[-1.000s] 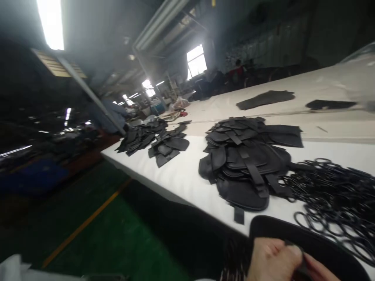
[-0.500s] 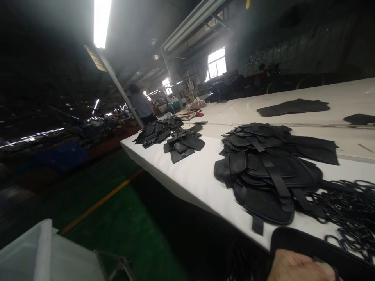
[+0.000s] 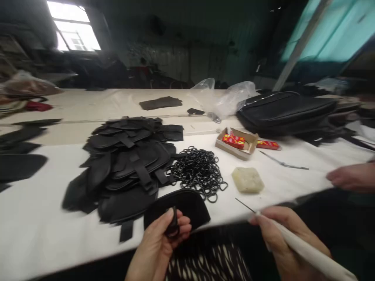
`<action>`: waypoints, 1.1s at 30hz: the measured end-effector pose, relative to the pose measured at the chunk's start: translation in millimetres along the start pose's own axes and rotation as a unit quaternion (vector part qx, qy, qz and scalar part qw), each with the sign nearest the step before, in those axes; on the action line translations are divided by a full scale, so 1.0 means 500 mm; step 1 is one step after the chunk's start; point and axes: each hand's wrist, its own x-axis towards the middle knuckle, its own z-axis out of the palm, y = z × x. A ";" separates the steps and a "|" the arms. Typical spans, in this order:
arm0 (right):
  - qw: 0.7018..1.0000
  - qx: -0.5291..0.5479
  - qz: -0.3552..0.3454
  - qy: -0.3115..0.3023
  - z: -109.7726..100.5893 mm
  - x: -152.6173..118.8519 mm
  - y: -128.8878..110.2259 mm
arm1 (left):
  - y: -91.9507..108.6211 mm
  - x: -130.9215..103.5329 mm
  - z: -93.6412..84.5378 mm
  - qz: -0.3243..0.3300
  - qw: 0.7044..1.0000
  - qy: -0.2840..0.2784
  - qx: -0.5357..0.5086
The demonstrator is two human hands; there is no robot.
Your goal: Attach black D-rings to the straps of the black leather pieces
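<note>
Black strap [image 3: 173, 223], one, was pinched in the person's left hand [image 3: 164, 238], thumb over it; one black panel [image 3: 190, 207] sat just behind, at the edge of the white table [image 3: 43, 218]. Right hand [image 3: 288, 234]: closed around one white-handled tool [image 3: 310, 249], thin metal tip near one pale block [image 3: 248, 180]. Beyond these I noted one heap of black rings [image 3: 199, 168], too tangled to count, and, left of it, one overlapping pile of black pieces [image 3: 125, 164], likewise uncounted. Farther right: one cardboard box [image 3: 228, 149], two red packets [image 3: 233, 141] (one inside, one beside), one co-worker's hand [image 3: 351, 177].
</note>
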 end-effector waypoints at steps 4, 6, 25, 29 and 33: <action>0.996 0.053 0.064 0.030 0.007 0.034 -0.041 | 0.009 0.006 0.032 0.001 0.999 0.033 0.033; 0.995 0.049 0.074 0.042 0.010 0.046 -0.040 | 0.011 0.004 0.047 0.001 0.999 0.034 0.039; 0.998 -0.021 0.013 0.058 0.044 0.135 0.046 | 0.020 0.015 0.057 -0.025 0.995 0.048 0.080; 0.998 -0.022 0.014 0.056 0.046 0.136 0.047 | 0.022 0.013 0.053 -0.032 0.996 0.018 0.085; 0.997 -0.011 0.023 0.071 0.032 0.128 0.040 | 0.021 0.018 0.040 -0.034 0.996 -0.006 0.079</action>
